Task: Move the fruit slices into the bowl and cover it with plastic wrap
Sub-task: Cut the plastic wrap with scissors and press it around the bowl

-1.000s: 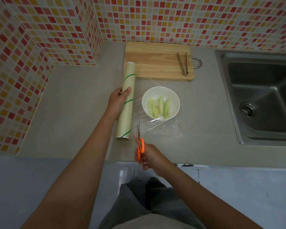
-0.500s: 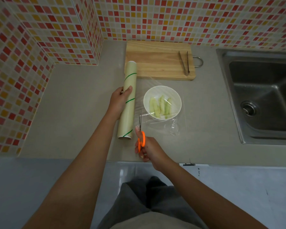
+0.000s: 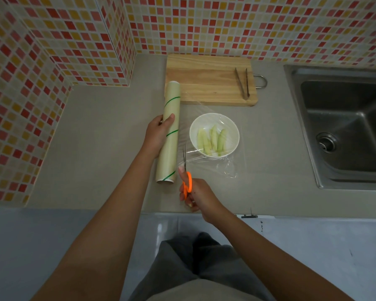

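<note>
From the head view, the white bowl (image 3: 214,135) sits on the grey counter (image 3: 100,135), just in front of the wooden board (image 3: 206,80), with pale green fruit slices (image 3: 212,141) lying side by side inside it. A clear sheet of wrap (image 3: 223,165) is drawn from the roll (image 3: 169,135) across the bowl and falls crumpled on the near side. The left hand (image 3: 157,135) is curled around the roll's middle, pinning it to the counter. The right hand (image 3: 199,195) is closed on the orange-handled scissors (image 3: 186,173), whose thin blades point away into the film between roll and bowl; whether the blades are parted I cannot tell. The wrap looks almost weightless, limp and clingy, apt to bunch or stick to itself, so I would keep it taut and take it by its loose edges once cut. The roll is a stiff, smooth tube, easy to hold at its middle. The bowl seems glossy, hard and breakable; best steadied by the rim. Metal tongs (image 3: 242,83) rest on the board, and a steel sink (image 3: 343,127) lies to the right.
</note>
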### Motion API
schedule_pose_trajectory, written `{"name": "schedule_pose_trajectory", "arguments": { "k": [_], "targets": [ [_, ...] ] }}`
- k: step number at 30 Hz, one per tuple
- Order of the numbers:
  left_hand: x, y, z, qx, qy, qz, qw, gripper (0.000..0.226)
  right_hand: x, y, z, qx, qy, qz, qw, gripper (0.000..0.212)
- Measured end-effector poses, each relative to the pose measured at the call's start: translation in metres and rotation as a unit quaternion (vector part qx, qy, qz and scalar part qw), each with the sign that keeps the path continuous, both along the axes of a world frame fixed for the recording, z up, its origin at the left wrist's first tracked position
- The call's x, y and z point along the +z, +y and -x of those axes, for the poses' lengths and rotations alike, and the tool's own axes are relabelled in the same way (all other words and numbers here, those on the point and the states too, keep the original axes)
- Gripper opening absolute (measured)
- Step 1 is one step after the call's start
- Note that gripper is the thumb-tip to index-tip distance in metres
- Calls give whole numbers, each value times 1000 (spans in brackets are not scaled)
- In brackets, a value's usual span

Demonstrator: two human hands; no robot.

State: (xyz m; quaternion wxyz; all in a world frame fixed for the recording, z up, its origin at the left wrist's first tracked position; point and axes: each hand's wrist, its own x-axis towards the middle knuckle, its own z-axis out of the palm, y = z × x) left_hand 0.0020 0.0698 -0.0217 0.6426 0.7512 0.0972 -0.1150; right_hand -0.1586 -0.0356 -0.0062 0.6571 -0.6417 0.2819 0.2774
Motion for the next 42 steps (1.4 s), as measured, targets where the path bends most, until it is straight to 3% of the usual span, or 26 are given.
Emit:
{"name": "schedule_pose_trajectory", "arguments": {
  "k": [16,24,31,42],
  "targets": [
    [1,-1,1,-1,-1,-5,1000,18,-1,-1,6,-29,-74,5,997,56],
    [0,0,5,-2,3,-9,1000,20,8,-3,-16,1,-44,25,999,71],
    [1,1,5,1,2,-9,1000,20,6,-3,-21,-11,-82,7,997,63],
    [2,0,6,0,6,-14,1000,19,8,-2,-41,-21,-61,-4,998,63]
  ]
}}
